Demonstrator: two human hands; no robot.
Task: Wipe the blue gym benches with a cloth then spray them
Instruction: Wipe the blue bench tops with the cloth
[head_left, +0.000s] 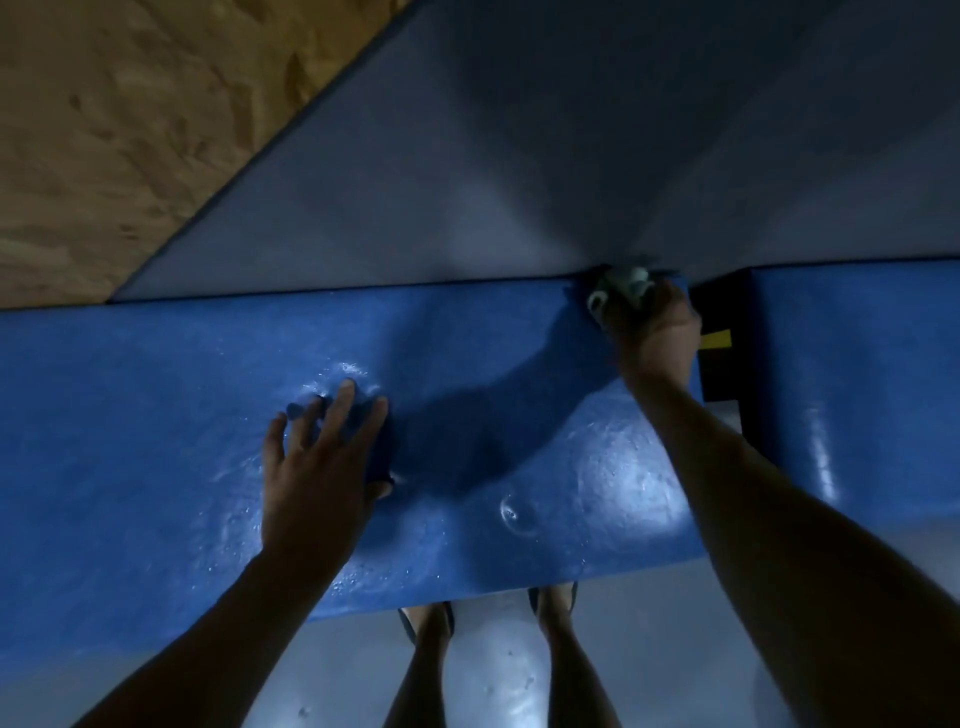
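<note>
The left hand (322, 467) lies flat, fingers spread, pressing a dark blue cloth (379, 441) onto the middle of the wet, shiny blue padded vinyl worktop (156, 415). The right hand (652, 327) is at the worktop's far right corner by the grey wall (519, 156), its fingers curled around a pale spray bottle (621, 288), well apart from the cloth.

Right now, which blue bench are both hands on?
The long bench on the left, under the left hand and right hand; the bench past the gap is untouched.
</note>
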